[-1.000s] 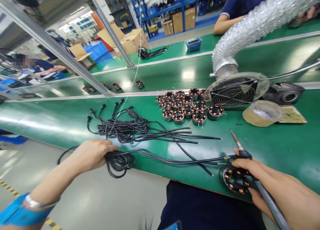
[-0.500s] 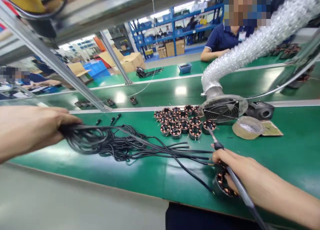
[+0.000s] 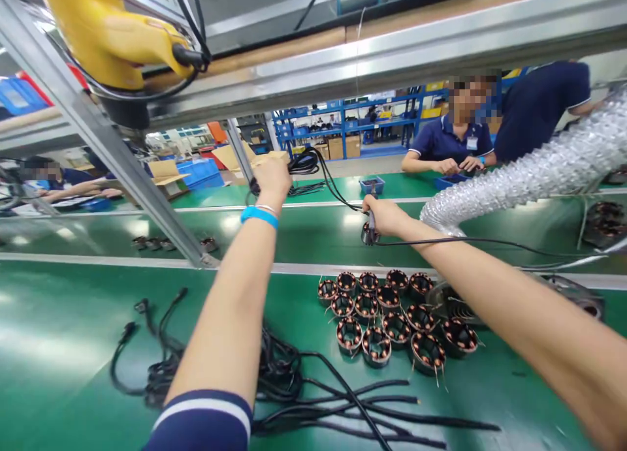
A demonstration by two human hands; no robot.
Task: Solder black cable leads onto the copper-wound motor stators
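My left hand (image 3: pixel 272 178), with a blue band at the wrist, is stretched far forward and closed on a looped black cable (image 3: pixel 306 162). My right hand (image 3: pixel 383 215) is over the green conveyor, gripping the dark handle of the soldering iron (image 3: pixel 371 222). A wound stator (image 3: pixel 366 234) hangs just under that hand, and the cable's end reaches its fingers. On the near green bench several copper-wound stators (image 3: pixel 377 345) stand in a cluster. A pile of black cables (image 3: pixel 279 366) lies partly behind my left forearm.
A silver flexible duct (image 3: pixel 529 170) crosses the right side, its fan partly behind my right arm. A metal upright (image 3: pixel 122 170) and a yellow power tool (image 3: pixel 112 40) are at left. Across the conveyor a person (image 3: pixel 455 138) works near a blue bin (image 3: pixel 372 185).
Both hands have moved forward and up, over the conveyor. A looped cable has left the pile in my left hand. The stator moved from the bench's front edge with my right hand. The view has shifted.
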